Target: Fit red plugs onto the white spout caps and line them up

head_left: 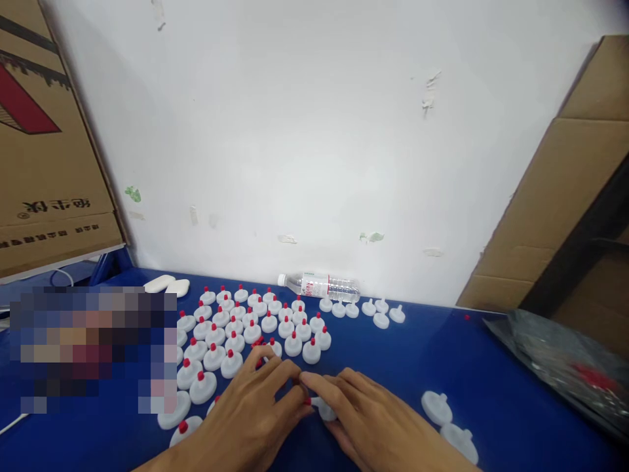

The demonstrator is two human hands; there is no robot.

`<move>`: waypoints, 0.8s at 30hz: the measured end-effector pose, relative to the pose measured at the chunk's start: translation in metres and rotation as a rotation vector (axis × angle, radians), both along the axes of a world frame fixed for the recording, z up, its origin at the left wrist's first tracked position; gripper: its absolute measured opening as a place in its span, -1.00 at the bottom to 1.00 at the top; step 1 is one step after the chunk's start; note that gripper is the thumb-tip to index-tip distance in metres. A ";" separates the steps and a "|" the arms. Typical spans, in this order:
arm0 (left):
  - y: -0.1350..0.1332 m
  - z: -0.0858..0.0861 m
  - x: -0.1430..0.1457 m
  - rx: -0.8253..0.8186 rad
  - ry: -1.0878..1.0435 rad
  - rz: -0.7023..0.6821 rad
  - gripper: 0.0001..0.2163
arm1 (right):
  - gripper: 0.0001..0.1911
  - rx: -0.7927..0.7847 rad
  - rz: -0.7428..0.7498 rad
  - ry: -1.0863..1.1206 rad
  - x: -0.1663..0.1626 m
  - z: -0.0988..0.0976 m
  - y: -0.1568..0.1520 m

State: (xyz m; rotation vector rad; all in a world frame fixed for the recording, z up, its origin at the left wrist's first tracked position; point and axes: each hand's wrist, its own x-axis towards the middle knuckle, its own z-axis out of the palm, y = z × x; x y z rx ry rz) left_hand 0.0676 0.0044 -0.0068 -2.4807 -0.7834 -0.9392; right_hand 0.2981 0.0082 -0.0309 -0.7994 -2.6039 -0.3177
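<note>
My right hand point(366, 410) is closed around a white plastic spout lid point(326, 412), partly hidden by the fingers, its spout turned toward the left. My left hand point(258, 410) pinches the small red cap point(308, 401) at the spout's tip. Whether the cap is fully seated cannot be made out. Left of and beyond the hands stand many white lids point(230, 364) with red caps on their spouts. Several loose red caps point(257, 343) lie just past my left fingertips, partly covered by them.
A clear plastic bottle point(319, 286) lies along the wall. Uncapped lids point(381, 320) stand beside it, and two more lids point(437, 408) sit at right. A plastic bag point(565, 373) rests on the blue table's right side. Cardboard point(550, 190) flanks both sides; pixelation covers the left.
</note>
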 end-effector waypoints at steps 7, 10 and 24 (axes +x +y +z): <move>0.004 -0.006 -0.003 0.014 0.018 0.019 -0.70 | -0.17 0.057 0.002 -0.016 0.000 0.005 -0.002; 0.005 -0.006 -0.004 0.024 0.022 0.025 -0.70 | -0.14 0.022 -0.010 -0.031 0.001 0.010 -0.003; 0.001 -0.008 -0.007 -0.111 0.081 0.023 -0.72 | -0.04 -0.118 0.029 -0.022 0.001 0.014 -0.010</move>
